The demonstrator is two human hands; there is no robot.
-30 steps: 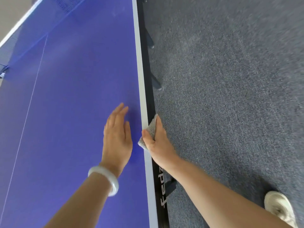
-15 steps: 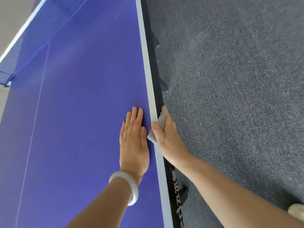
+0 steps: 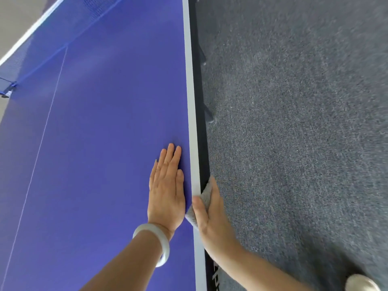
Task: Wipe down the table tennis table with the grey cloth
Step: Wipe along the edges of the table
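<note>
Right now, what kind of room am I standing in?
Probably an indoor games or recreation room: a blue table tennis table with white edge lines, its dark blue net stretched across farther on, and grey carpet underfoot.

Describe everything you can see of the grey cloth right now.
The grey cloth looks like a small, nubbly, towel-like rag, bunched up, with most of it hidden. The right hand grips it, thumb on top and fingers down the side, holding it over the white edge stripe and against the dark side rail. One corner pokes out ahead of the fingers. Another sticks out below the thumb toward the blue top.
</note>
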